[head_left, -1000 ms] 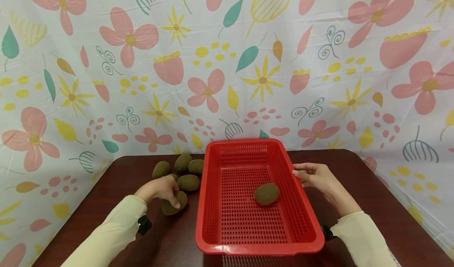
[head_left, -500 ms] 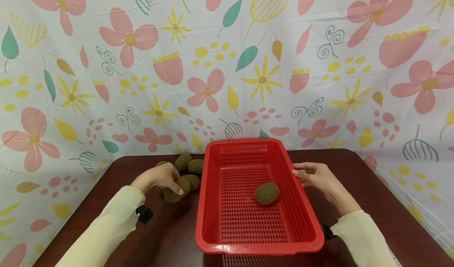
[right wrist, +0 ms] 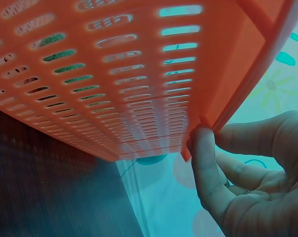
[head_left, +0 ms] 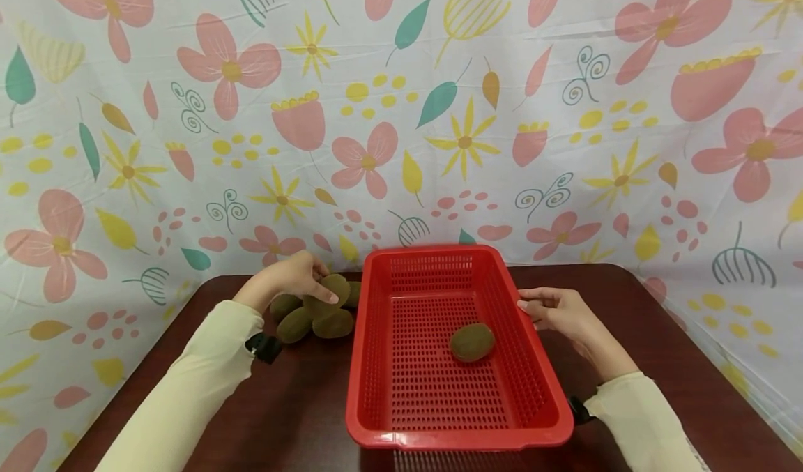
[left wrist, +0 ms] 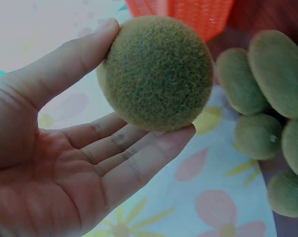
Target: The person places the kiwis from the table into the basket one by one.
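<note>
My left hand [head_left: 300,277] holds a fuzzy brown-green kiwi [left wrist: 156,74] between thumb and fingers, raised over the other kiwis at the left of the table. In the left wrist view the thumb lies on one side of it and the fingertips lie under the other. Several more kiwis [head_left: 332,323] sit close together just below that hand. My right hand [head_left: 558,313] pinches the right rim of a red plastic basket [head_left: 458,440]; in the right wrist view thumb and fingers meet at the rim [right wrist: 260,81]. One kiwi [head_left: 472,342] lies inside the basket.
A dark brown table [head_left: 301,416] bears the basket at its middle. Directly behind the table hangs a white cloth [head_left: 401,109] printed with flowers and leaves. The kiwi group lies close against the basket's left side.
My left hand has lifted a kiwi from the front of the group and carried it up and away, over the rear kiwis. The right hand and basket keep their place.
</note>
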A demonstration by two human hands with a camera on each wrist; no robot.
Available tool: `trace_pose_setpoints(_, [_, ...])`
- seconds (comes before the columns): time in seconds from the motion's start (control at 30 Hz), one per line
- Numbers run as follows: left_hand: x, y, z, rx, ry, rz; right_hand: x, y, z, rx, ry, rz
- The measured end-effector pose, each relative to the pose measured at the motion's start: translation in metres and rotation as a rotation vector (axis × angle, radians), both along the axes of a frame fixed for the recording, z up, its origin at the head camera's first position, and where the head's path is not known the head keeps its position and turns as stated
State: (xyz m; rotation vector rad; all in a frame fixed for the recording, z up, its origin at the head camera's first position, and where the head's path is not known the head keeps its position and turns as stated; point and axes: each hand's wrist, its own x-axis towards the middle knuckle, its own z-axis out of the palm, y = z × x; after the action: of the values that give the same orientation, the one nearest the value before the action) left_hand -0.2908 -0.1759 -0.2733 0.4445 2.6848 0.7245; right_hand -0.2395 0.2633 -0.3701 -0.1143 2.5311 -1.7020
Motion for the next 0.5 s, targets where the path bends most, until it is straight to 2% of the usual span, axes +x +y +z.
trace_pose_setpoints(0.1, [-0.001, 0.011, 0.008, 0.007, 0.040, -0.020, 0.000, 0.000, 0.000, -0.002, 0.002, 0.001])
trace_pose_setpoints(0.2, [-0.003, 0.023, 0.014, 0.051, 0.055, -0.036, 0.001, 0.000, 0.001, -0.005, 0.008, 0.001])
trace_pose_setpoints(0.3, [-0.006, 0.037, 0.019, 0.080, 0.046, -0.058, 0.001, 0.000, 0.002, -0.006, 0.008, -0.002])
trace_pose_setpoints(0.5, [-0.014, 0.063, 0.023, 0.055, 0.029, -0.050, 0.001, 0.000, -0.001, -0.006, -0.006, -0.001])
